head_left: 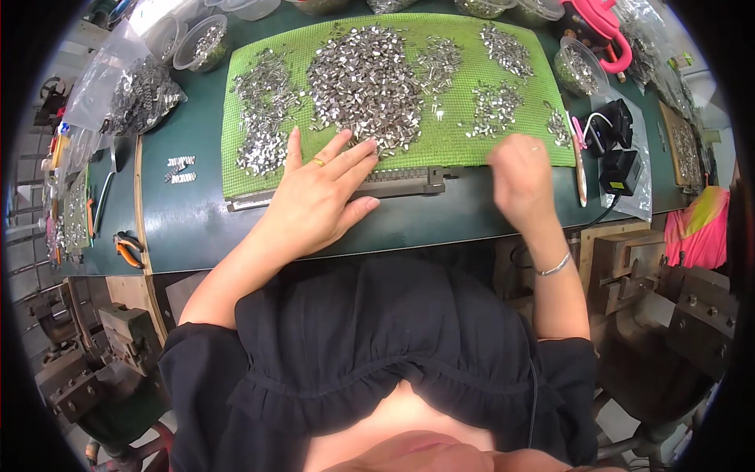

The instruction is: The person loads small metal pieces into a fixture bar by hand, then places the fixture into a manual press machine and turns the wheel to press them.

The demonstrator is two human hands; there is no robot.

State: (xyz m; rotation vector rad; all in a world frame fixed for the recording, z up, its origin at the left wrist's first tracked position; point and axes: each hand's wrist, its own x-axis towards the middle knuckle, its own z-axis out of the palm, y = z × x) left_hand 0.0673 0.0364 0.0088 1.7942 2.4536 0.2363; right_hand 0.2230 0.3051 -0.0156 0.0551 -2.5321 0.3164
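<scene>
A green ribbed mat (440,149) carries several heaps of small shiny metal pieces, the largest heap (366,82) in the middle. Along the mat's front edge lies a long, narrow metal fixture (401,186) with a block at its right end. My left hand (318,189) rests across the fixture's left part, fingers spread, their tips near the big heap; a yellow ring is on one finger. My right hand (521,181) is closed at the mat's right front edge, beyond the fixture's end. Whatever its curled fingers hold is hidden.
Short metal link strips (181,169) and orange-handled pliers (128,250) lie left. Tubs of pieces (200,46) (580,67) and a bag of dark parts (141,98) stand around the mat. Black adapters (621,169) lie right, beside a pink-handled container (595,27).
</scene>
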